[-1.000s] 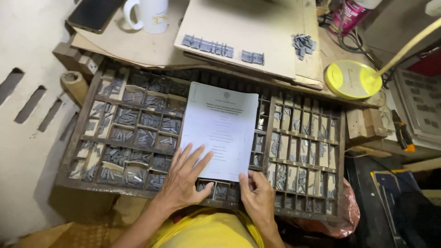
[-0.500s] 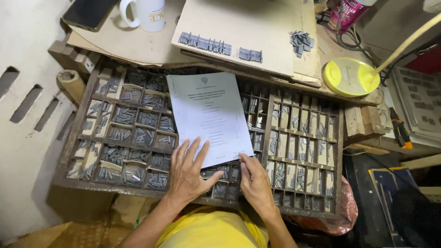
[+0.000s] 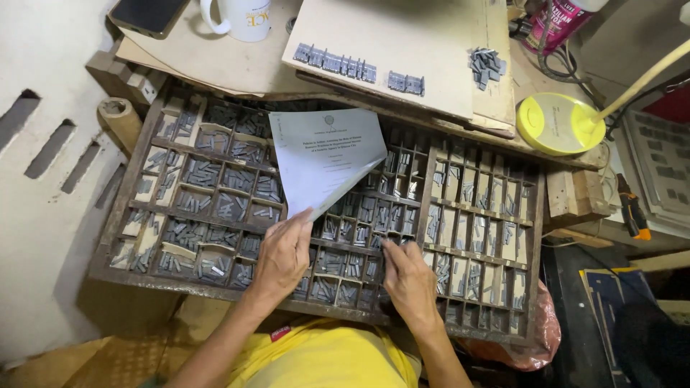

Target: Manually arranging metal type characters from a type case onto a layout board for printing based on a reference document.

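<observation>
Left hand [image 3: 282, 259] is pinching the printed sheet [image 3: 325, 156] by its lower corner, lifting it off the type case [image 3: 122, 237]. Right hand [image 3: 410, 276], fingers loosely together, dips into a compartment just under that sheet, so I'd say I'm mid letter-hunting.

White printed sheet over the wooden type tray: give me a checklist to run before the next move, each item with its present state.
1. Left hand grips the white printed sheet at its lower corner: ok.
2. Sheet lies flat: not ok, one edge is lifted and curled.
3. Right hand rests on the compartmented wooden type tray, fingertips in a compartment: ok.
4. Right hand holds a metal piece: cannot tell.
5. Compartments beneath the sheet visible: not ok.
</observation>
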